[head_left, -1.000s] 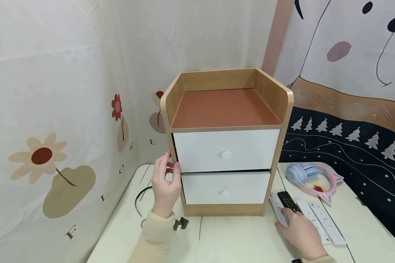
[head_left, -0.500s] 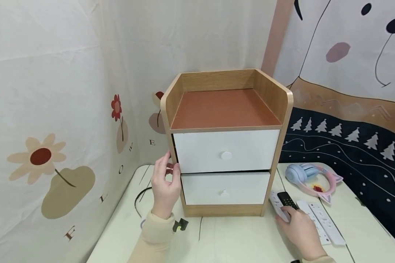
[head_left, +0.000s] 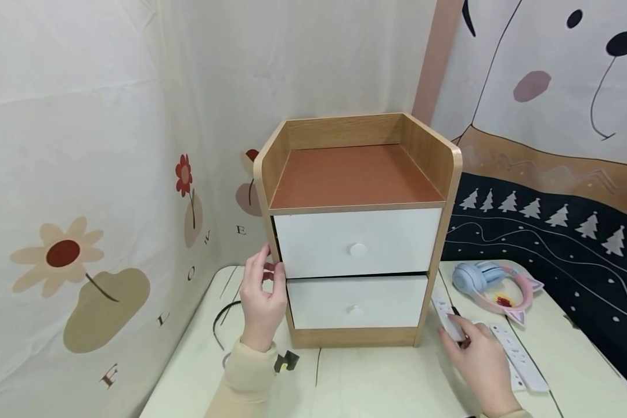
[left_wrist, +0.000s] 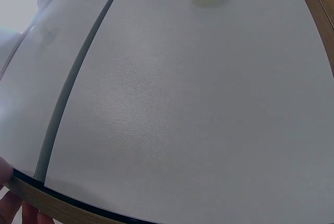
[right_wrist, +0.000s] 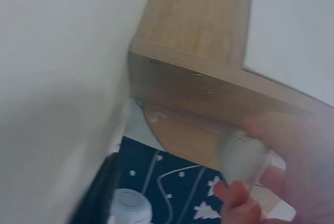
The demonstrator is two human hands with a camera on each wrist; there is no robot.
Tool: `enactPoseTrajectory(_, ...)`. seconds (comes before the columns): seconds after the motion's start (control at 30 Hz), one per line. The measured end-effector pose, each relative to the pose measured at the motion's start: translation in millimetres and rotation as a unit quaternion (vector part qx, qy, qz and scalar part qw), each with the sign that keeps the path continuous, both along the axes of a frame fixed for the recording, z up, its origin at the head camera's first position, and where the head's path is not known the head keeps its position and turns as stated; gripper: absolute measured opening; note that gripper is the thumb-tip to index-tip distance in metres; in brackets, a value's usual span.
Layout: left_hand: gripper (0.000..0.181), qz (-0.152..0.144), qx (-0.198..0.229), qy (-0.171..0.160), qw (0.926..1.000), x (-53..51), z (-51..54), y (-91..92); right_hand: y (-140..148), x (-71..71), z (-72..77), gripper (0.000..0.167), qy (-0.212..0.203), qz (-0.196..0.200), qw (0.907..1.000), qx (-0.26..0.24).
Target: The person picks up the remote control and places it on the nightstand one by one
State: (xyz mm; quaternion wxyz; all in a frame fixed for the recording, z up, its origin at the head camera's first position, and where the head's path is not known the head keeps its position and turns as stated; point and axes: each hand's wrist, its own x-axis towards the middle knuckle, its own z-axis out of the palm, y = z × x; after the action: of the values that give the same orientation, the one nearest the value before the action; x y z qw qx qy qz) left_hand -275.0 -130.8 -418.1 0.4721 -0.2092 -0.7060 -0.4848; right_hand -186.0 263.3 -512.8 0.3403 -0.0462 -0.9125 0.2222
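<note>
My left hand (head_left: 263,302) holds the left side edge of a small wooden cabinet (head_left: 355,338), thumb at the front and fingers along the side. Two white drawer fronts stand one above the other, the upper drawer (head_left: 319,241) with a round knob, the lower drawer (head_left: 319,302) likewise. On the right, my right hand (head_left: 483,368) pinches a white power strip (head_left: 449,322) close to the cabinet. The right wrist view shows the strip's white end (right_wrist: 242,156) between thumb and fingers, blurred. Behind that hand a black remote control (head_left: 455,311) is mostly hidden.
Another white power strip (head_left: 519,357) lies right of my right hand, and one more is mostly covered. Blue and pink cat-ear headphones (head_left: 480,278) rest farther back. A black cable (head_left: 216,319) lies left of the cabinet. Printed cloths enclose the table's back and sides.
My right hand has shifted slightly with the power strip, and the black remote control is now nearly hidden. My left hand keeps its place on the cabinet. The view has tilted slightly.
</note>
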Motion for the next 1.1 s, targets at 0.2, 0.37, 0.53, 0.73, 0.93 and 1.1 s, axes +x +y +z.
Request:
enactPoseTrajectory(0.2, 0.048, 0.003, 0.004, -0.001, 1.0, 1.5, 0.3, 0.0, -0.4, 2.6, 20.6, 0.046, 0.13, -0.007, 0.9909, -0.033)
enactPoseTrajectory(0.37, 0.048, 0.001, 0.005, -0.005, 1.0, 2.5, 0.1, 0.0, 0.3, 9.8, 41.6, 0.049, 0.208, 0.023, 0.9761, -0.059)
enactPoseTrajectory(0.53, 0.048, -0.003, 0.003, -0.006, 1.0, 1.1, -0.6, 0.3, -8.5, 14.6, 60.1, 0.048, 0.283, 0.045, 0.9528, -0.101)
enactPoseTrajectory(0.73, 0.048, -0.002, 0.004, -0.002, 1.0, 0.7, -1.4, 1.5, -33.1, 17.4, 92.2, 0.062, 0.402, 0.084, 0.9022, -0.133)
enactPoseTrajectory(0.93, 0.047, -0.001, 0.007, 0.005, 1.0, -0.3, -1.0, 2.4, -57.0, 16.2, 129.3, 0.063, 0.444, 0.134, 0.8771, -0.125)
enactPoseTrajectory(1.1, 0.047, 0.0, 0.012, 0.003, 0.9999, -0.3, -0.3, 1.3, -73.7, 6.4, 160.1, 0.062, 0.421, 0.157, 0.8897, -0.079)
